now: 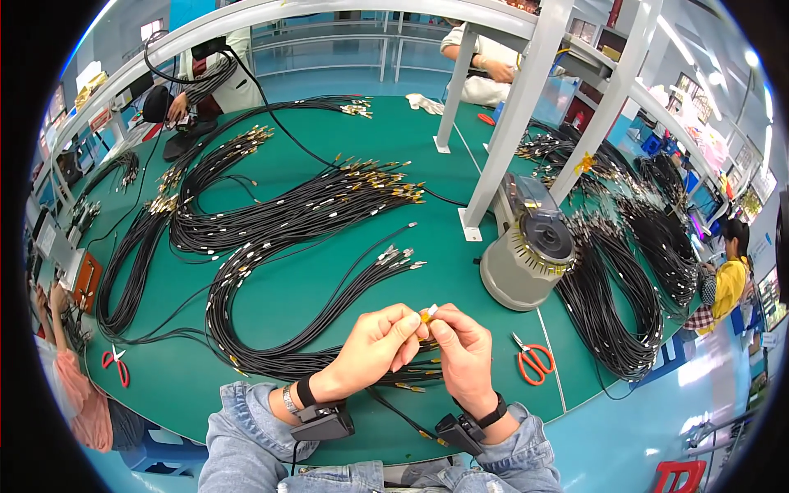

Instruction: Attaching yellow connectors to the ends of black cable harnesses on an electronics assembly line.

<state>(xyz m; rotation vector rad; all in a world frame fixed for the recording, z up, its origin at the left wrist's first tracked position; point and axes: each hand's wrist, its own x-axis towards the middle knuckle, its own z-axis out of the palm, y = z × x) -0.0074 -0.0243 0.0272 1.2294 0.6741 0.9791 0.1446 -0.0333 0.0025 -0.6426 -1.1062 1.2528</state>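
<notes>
In front of my chest, both hands meet at a small yellow-and-white piece [427,314]. My left hand [374,345] is closed, with thumb and forefinger pinched at its yellow part. On its other side, my right hand [465,353] pinches near the white tip. Fingers cover much of the piece, so I cannot make out whether it is joined to a cable. Beneath and behind my hands, a bundle of black cables [220,308] with white tags and metal ends curves over the green table [444,255].
Orange-handled scissors [535,361] lie to my right, red-handled scissors [117,366] far left. A grey round machine [526,267] stands by white frame posts [514,115]. More cable bundles [288,209] spread across the table and at right [612,304]. Co-workers sit around it.
</notes>
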